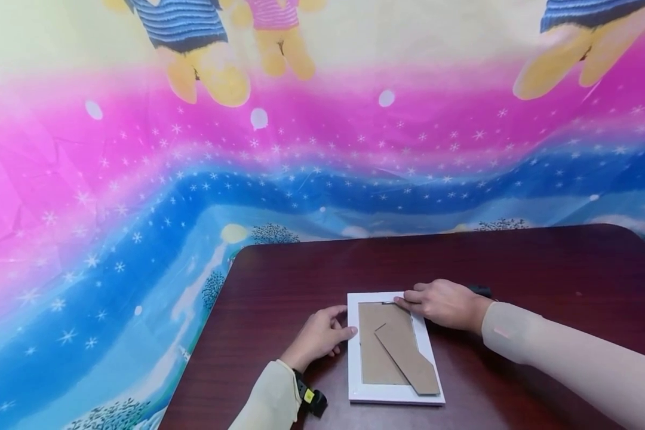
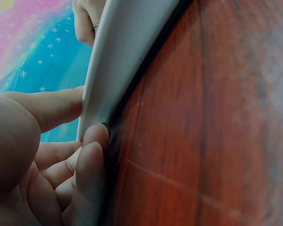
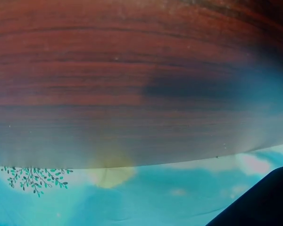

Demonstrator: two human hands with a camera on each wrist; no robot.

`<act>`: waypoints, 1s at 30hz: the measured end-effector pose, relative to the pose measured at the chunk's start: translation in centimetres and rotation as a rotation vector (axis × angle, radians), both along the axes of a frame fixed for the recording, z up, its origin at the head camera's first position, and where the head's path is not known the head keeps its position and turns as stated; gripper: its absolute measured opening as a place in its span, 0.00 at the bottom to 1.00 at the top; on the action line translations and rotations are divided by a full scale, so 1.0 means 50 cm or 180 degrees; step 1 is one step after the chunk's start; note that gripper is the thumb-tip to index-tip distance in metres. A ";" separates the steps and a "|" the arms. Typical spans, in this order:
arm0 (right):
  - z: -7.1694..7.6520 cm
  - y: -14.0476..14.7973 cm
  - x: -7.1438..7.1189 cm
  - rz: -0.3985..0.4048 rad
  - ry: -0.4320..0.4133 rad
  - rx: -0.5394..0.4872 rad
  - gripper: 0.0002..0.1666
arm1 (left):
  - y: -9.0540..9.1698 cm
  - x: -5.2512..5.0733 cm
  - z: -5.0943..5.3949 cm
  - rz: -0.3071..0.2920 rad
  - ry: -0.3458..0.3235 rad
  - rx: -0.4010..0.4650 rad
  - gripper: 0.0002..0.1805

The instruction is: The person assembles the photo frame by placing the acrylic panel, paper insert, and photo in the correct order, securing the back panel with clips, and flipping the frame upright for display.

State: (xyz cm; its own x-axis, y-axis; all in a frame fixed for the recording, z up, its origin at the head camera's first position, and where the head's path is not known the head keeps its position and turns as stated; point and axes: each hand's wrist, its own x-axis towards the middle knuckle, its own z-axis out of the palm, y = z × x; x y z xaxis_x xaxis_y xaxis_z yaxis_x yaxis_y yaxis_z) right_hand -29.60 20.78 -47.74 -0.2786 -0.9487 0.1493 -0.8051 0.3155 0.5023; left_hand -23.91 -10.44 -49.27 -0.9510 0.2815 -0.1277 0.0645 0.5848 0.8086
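Note:
A white picture frame [image 1: 355, 352] lies back side up on the table, its brown backing board [image 1: 373, 358] showing. A brown stand leg [image 1: 416, 367] is attached to the board and slants toward the lower right corner. My left hand [image 1: 322, 333] holds the left side of the frame, with the thumb [image 2: 61, 108] on its upper edge and curled fingers against its side. At the top right, my right hand [image 1: 445, 303] grips the frame with bent fingers, their tips beside a small dark metal piece [image 1: 389, 303] at the board's top edge. The right wrist view hides that contact.
The dark red-brown wooden table [image 1: 279, 286] has rounded far corners. Behind it hangs a colourful cloth [image 1: 322, 137] with snowflakes and cartoon figures. A dark object [image 1: 481, 291] shows behind the right wrist. A black strap with a small device [image 1: 313, 397] sits on the left wrist.

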 end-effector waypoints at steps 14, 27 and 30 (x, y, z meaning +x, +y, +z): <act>-0.005 0.004 -0.006 0.0175 0.0105 0.0037 0.31 | 0.003 -0.003 -0.003 -0.0009 -0.0014 0.0043 0.33; -0.003 0.010 -0.006 0.0202 0.0080 0.0022 0.32 | 0.005 -0.004 -0.001 -0.0012 -0.0020 0.0062 0.34; -0.002 0.006 -0.003 0.0143 0.0012 -0.0045 0.32 | 0.003 -0.002 -0.001 0.0016 -0.0037 0.0059 0.34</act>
State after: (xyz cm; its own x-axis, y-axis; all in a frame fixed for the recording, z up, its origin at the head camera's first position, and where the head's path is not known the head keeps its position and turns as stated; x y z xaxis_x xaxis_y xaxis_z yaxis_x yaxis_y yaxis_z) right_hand -29.74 21.07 -47.82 -0.2352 -0.9580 0.1639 -0.8167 0.2862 0.5011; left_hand -24.02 -10.28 -49.29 -0.9509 0.2791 -0.1335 0.0522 0.5701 0.8199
